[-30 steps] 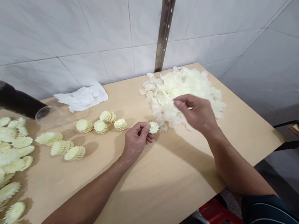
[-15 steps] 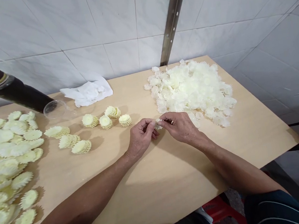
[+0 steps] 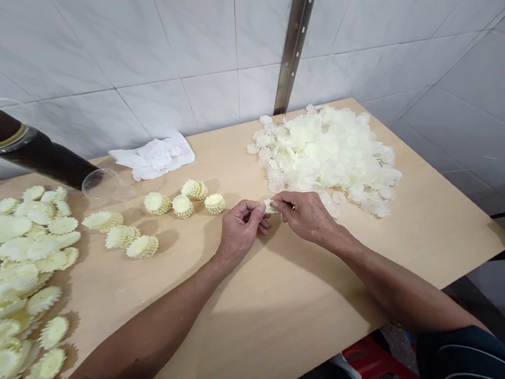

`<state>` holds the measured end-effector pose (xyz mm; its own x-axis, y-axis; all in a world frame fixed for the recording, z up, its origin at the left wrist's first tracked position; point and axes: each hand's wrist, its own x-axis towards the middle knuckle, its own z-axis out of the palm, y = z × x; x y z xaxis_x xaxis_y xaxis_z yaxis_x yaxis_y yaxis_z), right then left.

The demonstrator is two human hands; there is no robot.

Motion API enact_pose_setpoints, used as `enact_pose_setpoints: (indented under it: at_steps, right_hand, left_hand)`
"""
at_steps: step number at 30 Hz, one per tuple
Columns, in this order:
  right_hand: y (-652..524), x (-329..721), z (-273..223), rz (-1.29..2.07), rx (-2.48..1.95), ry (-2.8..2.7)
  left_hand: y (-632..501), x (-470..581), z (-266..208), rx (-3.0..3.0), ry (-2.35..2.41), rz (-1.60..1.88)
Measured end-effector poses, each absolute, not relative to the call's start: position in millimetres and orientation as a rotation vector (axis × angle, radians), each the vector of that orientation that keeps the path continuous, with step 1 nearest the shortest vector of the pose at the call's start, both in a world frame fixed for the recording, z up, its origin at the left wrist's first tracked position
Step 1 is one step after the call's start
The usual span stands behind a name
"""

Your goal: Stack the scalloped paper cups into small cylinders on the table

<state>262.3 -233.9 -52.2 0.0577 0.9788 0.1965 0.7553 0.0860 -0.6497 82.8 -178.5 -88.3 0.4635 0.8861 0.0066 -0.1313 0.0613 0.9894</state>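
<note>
Between the fingertips of both hands is a small pale yellow petal-edged piece [image 3: 269, 206], mostly covered by fingers. My left hand [image 3: 242, 227] pinches it from the left with thumb and fingers. From the other side, my right hand [image 3: 306, 213] grips its edge. Just beyond my right hand lies a loose pile of thin, whitish, petal-edged discs [image 3: 326, 149]. Left of my hands stand several knobbly pale yellow stacks of discs, the nearest stack [image 3: 214, 204] not far from my left hand.
Along the left side is a large heap of pale yellow scalloped discs [image 3: 7, 284]. A dark bottle-like cylinder [image 3: 52, 152] leans near a clear plastic cup [image 3: 104, 184]. Crumpled white tissue [image 3: 155, 158] lies by the tiled wall. A red stool [image 3: 380, 360] shows below the table edge [image 3: 427, 295].
More of the pale piece shows between my fingertips, and it looks turned. My hands stay in nearly the same place. The view has shifted slightly.
</note>
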Motion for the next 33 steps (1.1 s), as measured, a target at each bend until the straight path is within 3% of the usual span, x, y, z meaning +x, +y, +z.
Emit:
enact_pose_setpoints:
  at_steps: [8,22,33]
  right_hand:
    - [-233,260,-59,0.343,-1.626,-1.706]
    - [-226,273,-53,1.186,-1.487,-1.279]
    - [-227,267,-45,1.072,-1.633,-1.353]
  left_hand:
    - [-176,82,-91,1.158,0.753,0.908]
    - [-178,81,-88,1.218,0.715,0.877]
    - [-178,81,-87,1.253,0.719,0.862]
